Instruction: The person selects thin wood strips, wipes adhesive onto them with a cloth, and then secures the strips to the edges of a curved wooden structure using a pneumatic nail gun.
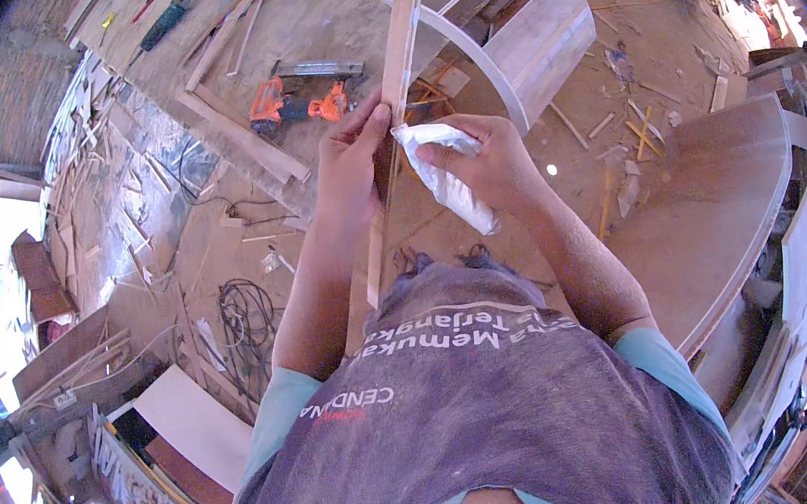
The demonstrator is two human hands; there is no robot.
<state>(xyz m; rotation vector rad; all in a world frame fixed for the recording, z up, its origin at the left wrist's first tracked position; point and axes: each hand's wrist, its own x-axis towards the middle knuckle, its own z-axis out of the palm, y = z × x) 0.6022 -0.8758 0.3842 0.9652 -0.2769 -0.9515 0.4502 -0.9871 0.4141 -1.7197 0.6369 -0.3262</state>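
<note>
My left grip (352, 158) pinches the wood strip (399, 46), my right grip (495, 162) clasps the white bag (459, 197); squeezing too hard could burst it

Matt wooden strip (400, 46), crinkled packet (453, 185)

upper left in the frame, a dusty wooden tabletop (314, 16) bears an orange-and-black nail gun (270, 105), a dark green power tool (164, 21) and wooden strips (249, 145); the brown floor (577, 190) bears coiled cable (248, 311) left of centre and scattered offcuts (646, 134) upper right.
</note>
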